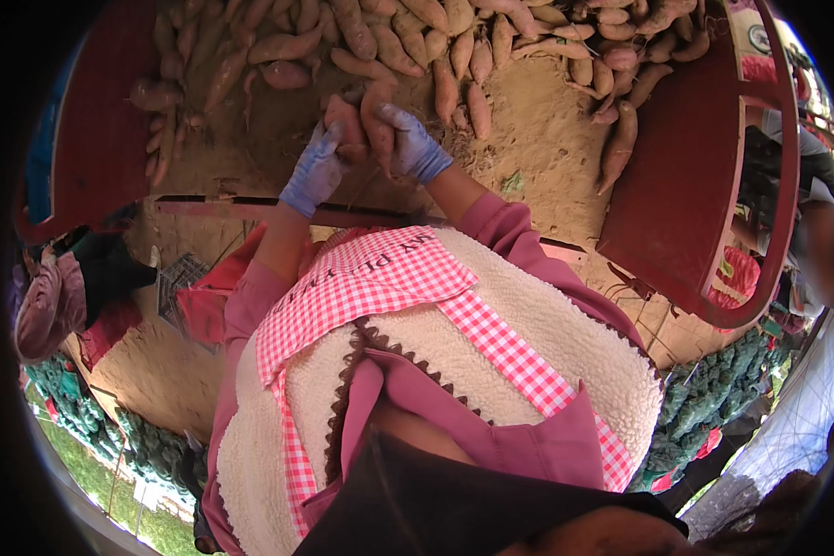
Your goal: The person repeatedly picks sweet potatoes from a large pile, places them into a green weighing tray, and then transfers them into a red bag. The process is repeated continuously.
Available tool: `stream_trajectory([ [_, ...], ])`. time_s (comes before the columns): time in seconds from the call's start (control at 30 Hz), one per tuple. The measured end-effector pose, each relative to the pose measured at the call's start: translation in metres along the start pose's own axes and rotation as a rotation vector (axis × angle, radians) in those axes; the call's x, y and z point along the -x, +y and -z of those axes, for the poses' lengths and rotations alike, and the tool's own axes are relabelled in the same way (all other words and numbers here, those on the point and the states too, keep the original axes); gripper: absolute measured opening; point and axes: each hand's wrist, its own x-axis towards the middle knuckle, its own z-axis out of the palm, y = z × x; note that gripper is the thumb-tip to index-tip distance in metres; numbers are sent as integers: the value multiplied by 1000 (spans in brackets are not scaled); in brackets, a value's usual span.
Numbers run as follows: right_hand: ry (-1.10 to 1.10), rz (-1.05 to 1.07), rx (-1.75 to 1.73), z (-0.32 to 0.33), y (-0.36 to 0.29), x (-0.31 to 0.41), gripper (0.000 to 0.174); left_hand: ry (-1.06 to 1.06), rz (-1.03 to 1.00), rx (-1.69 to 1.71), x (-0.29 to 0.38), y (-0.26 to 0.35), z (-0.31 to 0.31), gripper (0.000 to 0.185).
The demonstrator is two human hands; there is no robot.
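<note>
Both my hands wear thin blue gloves and meet over the near part of a soil-covered surface [542, 153]. My left hand [317, 170] grips a stubby pinkish sweet potato [345, 124], its thumb along the side. In my right hand [415, 144] is a longer sweet potato [377, 121], held nearly upright, with the thumb across its middle. The two roots are side by side with a narrow gap. Just beyond them lies a broad heap of sweet potatoes [389, 48]. My palms and some fingers are hidden.
Dark red metal side panels stand at left [104, 118] and right [674, 174]. A low red rail [361, 215] runs along the near edge. One large sweet potato [618, 146] lies by the right panel. Other people are at the far left [55, 299] and far right [816, 208]. Green sacks [709, 396] are behind.
</note>
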Motion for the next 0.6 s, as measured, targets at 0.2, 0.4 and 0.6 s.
stream_trajectory([
  [0.2,379,343,382,21,-8,-16,58,166,155,337,-32,-1,46,55],
  [0.4,487,277,1010,59,-2,-37,78,-139,210,521,-44,6,61,55],
  [0.6,413,294,1553,41,-60,-62,38,-311,200,686,-37,-1,63,58],
])
